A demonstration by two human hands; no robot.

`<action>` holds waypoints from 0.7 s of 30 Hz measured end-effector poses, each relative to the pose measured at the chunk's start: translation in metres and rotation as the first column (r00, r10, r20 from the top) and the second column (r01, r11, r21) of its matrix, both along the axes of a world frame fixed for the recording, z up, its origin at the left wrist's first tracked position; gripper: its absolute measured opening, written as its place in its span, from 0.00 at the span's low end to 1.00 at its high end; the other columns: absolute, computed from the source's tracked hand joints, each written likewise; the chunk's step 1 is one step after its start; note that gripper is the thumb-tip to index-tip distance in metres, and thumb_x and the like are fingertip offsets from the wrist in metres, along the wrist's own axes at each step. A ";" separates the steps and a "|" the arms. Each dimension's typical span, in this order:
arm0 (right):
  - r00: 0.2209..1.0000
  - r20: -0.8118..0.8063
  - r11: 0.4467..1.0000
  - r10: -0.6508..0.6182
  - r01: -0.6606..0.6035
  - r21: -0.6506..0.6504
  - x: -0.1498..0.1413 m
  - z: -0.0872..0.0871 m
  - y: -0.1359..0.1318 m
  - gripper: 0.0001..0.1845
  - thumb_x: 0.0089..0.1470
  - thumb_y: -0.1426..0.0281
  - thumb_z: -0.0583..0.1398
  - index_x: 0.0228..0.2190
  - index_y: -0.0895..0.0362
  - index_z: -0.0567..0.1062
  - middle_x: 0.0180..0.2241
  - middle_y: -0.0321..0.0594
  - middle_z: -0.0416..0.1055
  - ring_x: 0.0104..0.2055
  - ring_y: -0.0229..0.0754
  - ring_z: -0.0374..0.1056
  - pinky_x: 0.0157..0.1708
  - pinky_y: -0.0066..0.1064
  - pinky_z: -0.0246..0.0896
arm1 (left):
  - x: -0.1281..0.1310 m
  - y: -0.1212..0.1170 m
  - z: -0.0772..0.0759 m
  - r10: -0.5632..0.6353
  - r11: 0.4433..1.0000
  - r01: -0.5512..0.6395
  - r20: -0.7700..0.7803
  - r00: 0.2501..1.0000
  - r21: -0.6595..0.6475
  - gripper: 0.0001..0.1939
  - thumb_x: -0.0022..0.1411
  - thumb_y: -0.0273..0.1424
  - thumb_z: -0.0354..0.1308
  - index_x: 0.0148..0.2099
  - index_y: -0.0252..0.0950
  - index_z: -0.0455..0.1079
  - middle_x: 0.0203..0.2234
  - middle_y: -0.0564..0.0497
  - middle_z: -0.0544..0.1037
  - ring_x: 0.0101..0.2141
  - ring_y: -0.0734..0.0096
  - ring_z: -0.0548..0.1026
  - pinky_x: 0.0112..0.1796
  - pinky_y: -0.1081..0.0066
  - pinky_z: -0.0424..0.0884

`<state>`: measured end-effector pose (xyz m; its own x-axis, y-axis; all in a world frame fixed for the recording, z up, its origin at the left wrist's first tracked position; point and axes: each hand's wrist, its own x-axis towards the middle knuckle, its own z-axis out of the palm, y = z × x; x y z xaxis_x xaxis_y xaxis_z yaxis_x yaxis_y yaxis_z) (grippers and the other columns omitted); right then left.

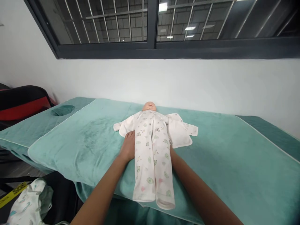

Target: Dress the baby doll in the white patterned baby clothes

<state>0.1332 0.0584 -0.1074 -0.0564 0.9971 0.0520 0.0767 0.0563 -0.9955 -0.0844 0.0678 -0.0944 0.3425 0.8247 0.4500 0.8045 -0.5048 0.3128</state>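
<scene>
A baby doll (149, 106) lies on its back on the green bed cover, its head toward the wall. It wears a white printed top (179, 129), whose sleeves spread to both sides and whose front panel lies folded out at the right. White baby pants (153, 150) with green and pink prints lie over the doll's body, legs pointing toward me. My left hand (128, 145) is at the left side of the pants, its fingers tucked mostly beneath the fabric. Along the opposite side, my right hand (172, 153) reaches under the pants; its fingers are hidden.
The green bed cover (217, 162) runs under everything, with a face hole (62, 110) at far left. A red-and-black chair (25, 103) stands beyond that end. Printed cloth (30, 201) lies on a dark seat at lower left. Behind are a white wall and a barred window.
</scene>
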 end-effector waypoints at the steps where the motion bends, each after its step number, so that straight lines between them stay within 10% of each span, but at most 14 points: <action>1: 1.000 -0.005 1.000 0.007 -0.007 -0.005 0.000 -0.001 0.001 0.21 0.47 0.47 0.57 0.25 0.52 0.73 0.29 0.43 0.75 0.36 0.49 0.71 0.40 0.42 0.69 | 0.001 -0.001 0.000 -0.025 1.000 0.024 -0.002 1.000 -0.010 0.16 0.62 0.31 0.52 0.51 0.37 0.69 0.47 0.42 0.73 0.49 0.55 0.67 0.52 0.57 0.63; 14: 0.960 0.226 0.985 -0.167 0.152 0.082 0.004 0.012 -0.017 0.21 0.56 0.59 0.54 0.47 0.55 0.72 0.51 0.47 0.71 0.53 0.54 0.64 0.54 0.45 0.59 | -0.005 -0.016 -0.003 0.039 0.995 -0.031 -0.081 0.996 0.096 0.11 0.64 0.28 0.49 0.36 0.35 0.73 0.34 0.43 0.74 0.39 0.56 0.68 0.39 0.59 0.64; 21: 0.855 0.501 0.962 -0.133 -0.011 0.274 0.018 0.021 -0.034 0.18 0.56 0.64 0.57 0.49 0.51 0.73 0.52 0.45 0.70 0.54 0.54 0.64 0.54 0.47 0.59 | -0.012 -0.037 -0.006 0.013 0.990 0.000 -0.094 0.995 0.143 0.10 0.62 0.24 0.50 0.35 0.35 0.73 0.33 0.46 0.72 0.37 0.61 0.66 0.36 0.63 0.63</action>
<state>0.1509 0.0243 -0.0861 -0.0866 0.9537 0.2880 0.5812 0.2832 -0.7629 -0.0969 0.0305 -0.1000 0.3843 0.7565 0.5292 0.8305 -0.5336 0.1598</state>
